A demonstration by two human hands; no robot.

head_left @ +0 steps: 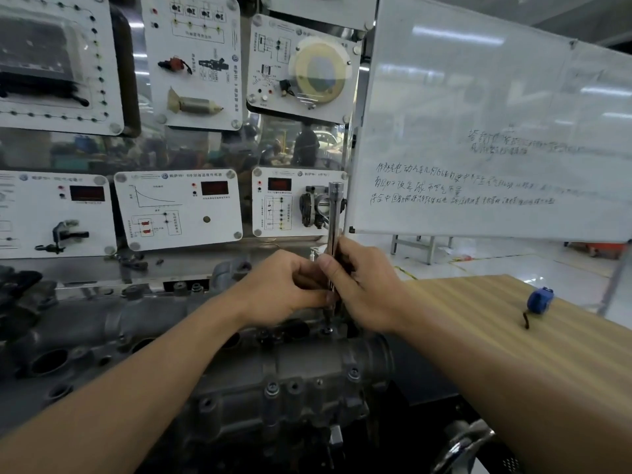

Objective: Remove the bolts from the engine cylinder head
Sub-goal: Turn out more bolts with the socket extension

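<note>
The grey engine cylinder head point(301, 378) lies across the lower middle of the head view. A chrome socket wrench extension point(333, 213) stands upright over its far edge, its lower end hidden between my hands. My right hand point(366, 285) grips the shaft with curled fingers. My left hand point(284, 285) is curled against the lower part of the tool, pinching it near the bottom. Several dark bolts point(272, 388) sit in the near face of the head. The bolt under the tool is hidden by my hands.
A wooden tabletop point(513, 336) extends to the right with a blue tape measure point(539, 300) on it. A training panel wall point(178, 206) stands behind the engine. A whiteboard point(496, 131) leans at the right. A chrome tool point(458, 446) lies at the bottom right.
</note>
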